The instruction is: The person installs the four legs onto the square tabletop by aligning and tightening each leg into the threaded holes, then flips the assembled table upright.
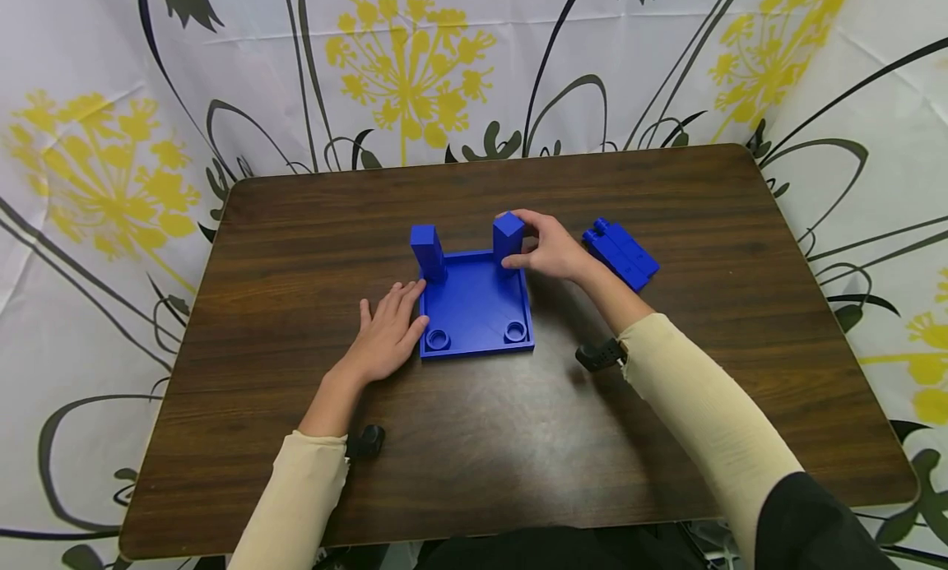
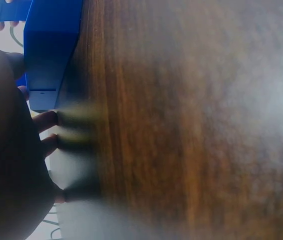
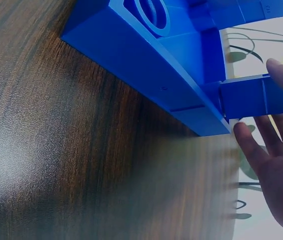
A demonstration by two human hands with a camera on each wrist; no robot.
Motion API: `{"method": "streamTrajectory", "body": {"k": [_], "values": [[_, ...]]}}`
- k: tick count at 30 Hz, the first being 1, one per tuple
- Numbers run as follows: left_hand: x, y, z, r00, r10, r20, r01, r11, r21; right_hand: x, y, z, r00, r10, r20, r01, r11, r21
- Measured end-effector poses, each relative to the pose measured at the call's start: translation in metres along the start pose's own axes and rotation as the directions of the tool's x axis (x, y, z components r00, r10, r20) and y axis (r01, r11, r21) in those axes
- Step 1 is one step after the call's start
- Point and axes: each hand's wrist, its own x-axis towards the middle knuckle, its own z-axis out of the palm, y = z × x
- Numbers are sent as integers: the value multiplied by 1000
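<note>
Currently the right hand [image 1: 550,246] pinches a blue post [image 1: 508,234] between thumb and fingers at the far right corner of a blue tray [image 1: 477,307], flat on the table [image 1: 318,233]. The left hand [image 1: 385,333], fingers straight, touches the tray's left edge. Another post [image 1: 429,251] stands far left; blue blocks [image 1: 620,253] lie rightward.

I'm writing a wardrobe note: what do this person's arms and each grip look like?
The left sleeve and right sleeve are pale cream and snug, without visible markings; beyond the right one shows a black upper sleeve. The left wrist device and right wrist device are black. The left grip and right grip are bare.
</note>
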Motion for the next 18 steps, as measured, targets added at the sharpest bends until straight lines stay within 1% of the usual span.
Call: {"method": "streamTrajectory", "body": {"k": [4,7,18], "values": [[0,0,0,1000,3,0,-3,1000,2,0,0,-1,1000,-24,12,23,999,48],[0,0,0,1000,6,-3,-6,1000,2,0,0,-1,999,-29,16,28,998,54],[0,1,0,1000,5,-4,-5,1000,6,-1,1,0,1000,7,-23,-6,998,68]]}}
